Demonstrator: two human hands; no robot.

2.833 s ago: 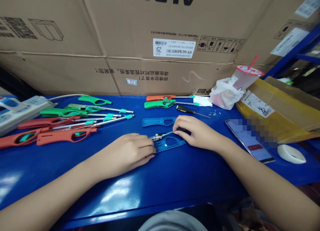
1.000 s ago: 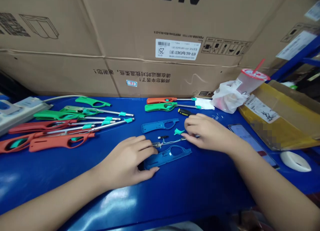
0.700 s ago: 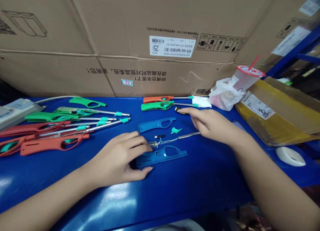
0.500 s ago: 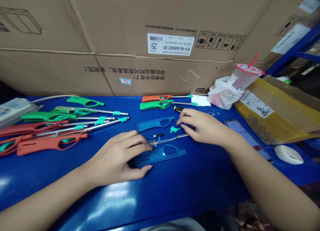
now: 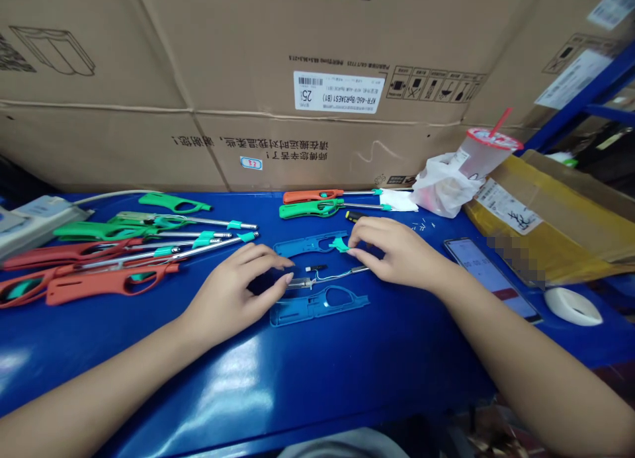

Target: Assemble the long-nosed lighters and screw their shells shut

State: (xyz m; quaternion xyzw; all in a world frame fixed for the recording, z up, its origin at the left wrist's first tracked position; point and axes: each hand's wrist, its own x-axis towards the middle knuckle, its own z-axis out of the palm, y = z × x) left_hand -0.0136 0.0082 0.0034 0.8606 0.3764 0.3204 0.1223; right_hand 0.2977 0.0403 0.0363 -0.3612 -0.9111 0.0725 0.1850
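Between the thumb and fingertips of my right hand (image 5: 391, 249) is a small teal trigger piece (image 5: 339, 245), held at the right end of the upper blue lighter handle half (image 5: 300, 246). My left hand (image 5: 238, 289) hovers with thumb and index finger apart, beside a clear fuel tank (image 5: 299, 283). Thin wires run from the tank toward a metal tube (image 5: 359, 270), partly behind my right hand. A small black igniter part (image 5: 316, 268) lies just above the tank. Below them rests the other blue handle half (image 5: 317, 307), its hollow inside facing up.
Several green and orange lighters (image 5: 109, 279) lie at the left beside a white power strip (image 5: 44, 220). Two more lighters (image 5: 310, 208) lie at the back. A phone (image 5: 489, 279), white mouse (image 5: 573, 306), bagged cup (image 5: 491, 150) and yellow-taped box (image 5: 546, 226) occupy the right. Cardboard (image 5: 238, 54) stands behind.
My right hand has taken hold of the teal trigger piece and moved it left to the upper blue half. My left hand has drawn up and left, off the lower blue half.
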